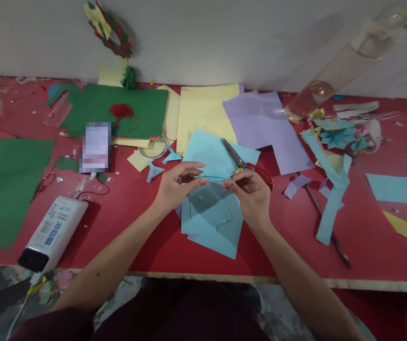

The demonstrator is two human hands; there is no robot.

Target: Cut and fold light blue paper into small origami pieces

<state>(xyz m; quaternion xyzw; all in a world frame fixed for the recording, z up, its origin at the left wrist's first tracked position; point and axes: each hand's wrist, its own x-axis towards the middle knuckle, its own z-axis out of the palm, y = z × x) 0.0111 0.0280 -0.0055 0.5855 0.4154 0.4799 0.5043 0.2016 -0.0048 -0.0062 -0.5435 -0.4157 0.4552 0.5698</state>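
Between my two hands, over the middle of the red table, is a thin folded piece of light blue paper, seen nearly edge-on. My left hand pinches its left end between thumb and fingers. At the right end, my right hand grips it by thumb and fingertips. Below the hands lie overlapping light blue sheets. Just beyond my right hand, scissors with red handles rest on another light blue sheet, their blades toward the wall. Small folded blue pieces lie left of my left hand.
Green, yellow and purple sheets lie along the wall. A phone and white power bank are at left, near a tape roll. Blue strips, a thin rod and a leaning bottle are at right.
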